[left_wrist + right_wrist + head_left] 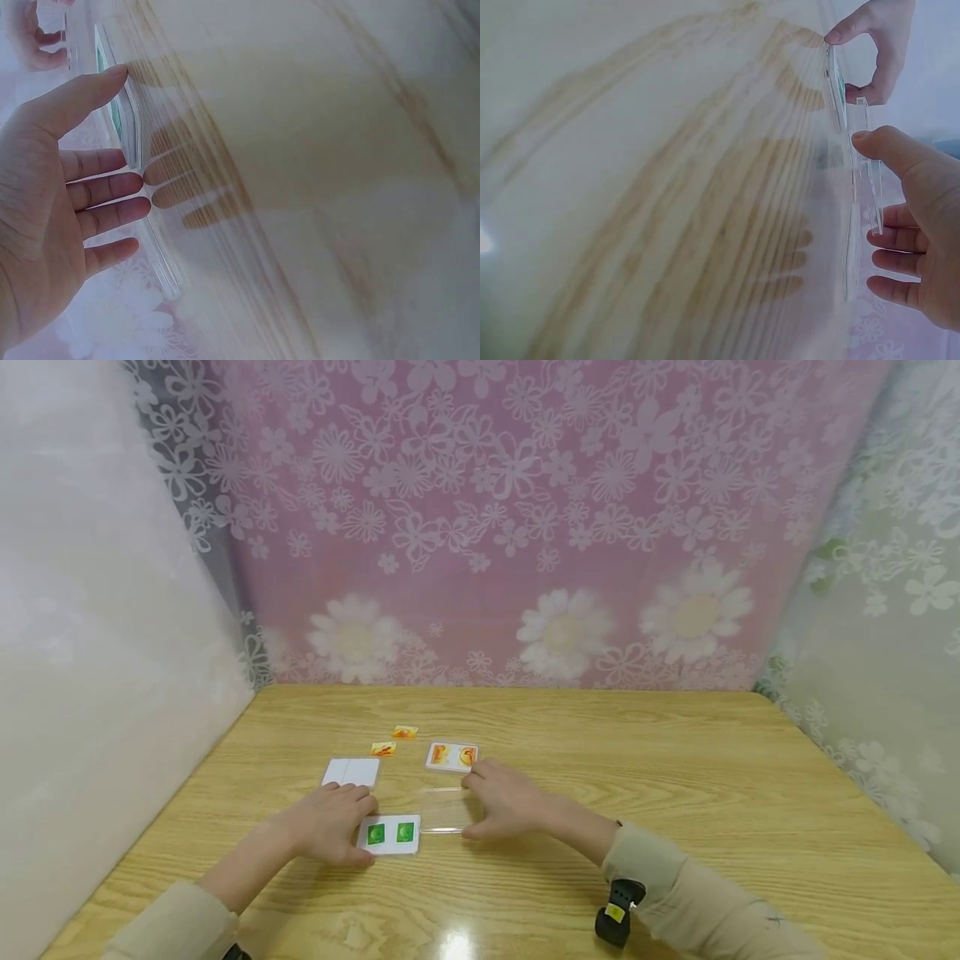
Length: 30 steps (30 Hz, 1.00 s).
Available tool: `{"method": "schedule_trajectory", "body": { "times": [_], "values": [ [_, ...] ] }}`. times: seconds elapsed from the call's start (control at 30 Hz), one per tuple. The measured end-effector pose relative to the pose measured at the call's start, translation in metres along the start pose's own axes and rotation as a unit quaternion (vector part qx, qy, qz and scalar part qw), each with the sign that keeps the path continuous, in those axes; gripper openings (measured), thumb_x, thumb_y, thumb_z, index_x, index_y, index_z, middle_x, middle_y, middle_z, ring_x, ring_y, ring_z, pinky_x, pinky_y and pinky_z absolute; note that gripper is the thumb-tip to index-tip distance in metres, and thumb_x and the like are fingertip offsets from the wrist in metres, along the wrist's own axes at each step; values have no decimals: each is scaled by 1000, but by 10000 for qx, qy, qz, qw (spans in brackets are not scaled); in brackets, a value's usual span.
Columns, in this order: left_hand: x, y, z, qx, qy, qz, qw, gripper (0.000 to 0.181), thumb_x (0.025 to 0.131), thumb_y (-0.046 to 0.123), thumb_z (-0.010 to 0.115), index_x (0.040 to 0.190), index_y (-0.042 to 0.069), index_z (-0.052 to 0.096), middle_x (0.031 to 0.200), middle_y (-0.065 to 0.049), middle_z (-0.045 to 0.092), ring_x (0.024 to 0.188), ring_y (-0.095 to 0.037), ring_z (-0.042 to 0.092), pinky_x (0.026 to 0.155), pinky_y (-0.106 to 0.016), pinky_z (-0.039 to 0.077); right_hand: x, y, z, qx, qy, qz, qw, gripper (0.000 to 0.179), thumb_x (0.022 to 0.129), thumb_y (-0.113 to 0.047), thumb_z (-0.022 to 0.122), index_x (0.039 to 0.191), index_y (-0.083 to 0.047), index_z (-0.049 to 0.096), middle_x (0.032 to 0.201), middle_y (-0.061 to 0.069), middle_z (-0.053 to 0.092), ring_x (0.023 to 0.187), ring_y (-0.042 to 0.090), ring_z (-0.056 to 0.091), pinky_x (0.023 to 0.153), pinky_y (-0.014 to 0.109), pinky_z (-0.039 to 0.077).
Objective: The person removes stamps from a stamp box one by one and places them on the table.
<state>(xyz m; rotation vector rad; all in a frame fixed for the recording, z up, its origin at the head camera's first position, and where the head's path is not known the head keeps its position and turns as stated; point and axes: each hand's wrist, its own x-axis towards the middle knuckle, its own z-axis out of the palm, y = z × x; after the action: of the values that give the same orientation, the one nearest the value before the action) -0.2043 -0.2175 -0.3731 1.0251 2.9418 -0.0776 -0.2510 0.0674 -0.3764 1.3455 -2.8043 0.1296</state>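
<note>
On the wooden table lies a flat white case (389, 835) with two green square pictures. My left hand (330, 828) grips it at its left end, thumb at the near edge and fingers at the far side. My right hand (510, 802) holds a clear plastic cover (442, 810) just right of that case, thumb on the near edge and fingertips on the far one. In the right wrist view the cover (873, 187) stands a little off the tabletop, its end overlapping the green-picture case. The left wrist view shows my left thumb (112, 75) on the case's edge.
Beyond my left hand lies a blank white case (352, 772) with a line down it. Another case (452, 757) with orange pictures lies beyond my right fingers. Two small orange picture cards (383, 749) lie farther back. Curtains (510, 527) enclose the table.
</note>
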Motion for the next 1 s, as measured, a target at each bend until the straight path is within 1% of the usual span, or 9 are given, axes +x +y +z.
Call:
{"method": "schedule_trajectory", "body": {
  "times": [0.17, 0.3, 0.53, 0.6, 0.83, 1.0],
  "values": [
    [1, 1, -1, -25, -30, -59, 10000, 55, 73, 54, 68, 105, 9, 59, 107, -5, 58, 101, -23, 54, 83, -43, 43, -11, 8, -3, -44, 8, 69, 10000, 66, 76, -50, 68, 120, -2, 56, 116, 6, 53, 107, 19, 47, 91, 31, 41],
    [0, 1, -1, -84, -43, -54, 9999, 57, 72, 54, 68, 104, 8, 59, 109, -8, 58, 102, -26, 54, 85, -45, 42, -19, 16, -4, -102, 128, 60, 9998, 66, 75, -50, 68, 119, -1, 57, 111, 6, 55, 103, 19, 48, 90, 32, 42],
    [0, 1, 0, -170, -57, -78, 9998, 57, 73, 54, 67, 104, 8, 60, 111, -9, 58, 104, -27, 53, 88, -47, 41, -29, 24, -3, -188, 229, 72, 9995, 63, 75, -49, 69, 116, -2, 58, 106, 4, 55, 97, 17, 48, 86, 31, 43],
    [-1, 1, 0, -198, -52, -64, 9998, 56, 72, 53, 68, 103, 7, 60, 109, -9, 58, 103, -28, 54, 87, -48, 41, -31, 25, -2, -178, 203, 84, 9996, 62, 75, -49, 69, 115, -3, 58, 106, 3, 54, 96, 17, 47, 84, 31, 43],
    [-1, 2, 1, -262, -67, -102, 9996, 54, 72, 52, 69, 103, 9, 60, 110, -8, 58, 103, -27, 54, 87, -48, 41, -37, 22, 1, -95, 122, 31, 9999, 61, 74, -48, 68, 113, -3, 59, 106, 4, 55, 99, 19, 48, 88, 34, 42],
    [1, 1, 1, -220, -44, -101, 9997, 54, 71, 51, 69, 103, 8, 60, 109, -9, 58, 102, -28, 54, 86, -49, 41, -39, 19, 3, -81, 52, -32, 9999, 59, 74, -50, 67, 111, -5, 60, 101, 1, 53, 93, 15, 46, 81, 31, 42]
  ]
}}
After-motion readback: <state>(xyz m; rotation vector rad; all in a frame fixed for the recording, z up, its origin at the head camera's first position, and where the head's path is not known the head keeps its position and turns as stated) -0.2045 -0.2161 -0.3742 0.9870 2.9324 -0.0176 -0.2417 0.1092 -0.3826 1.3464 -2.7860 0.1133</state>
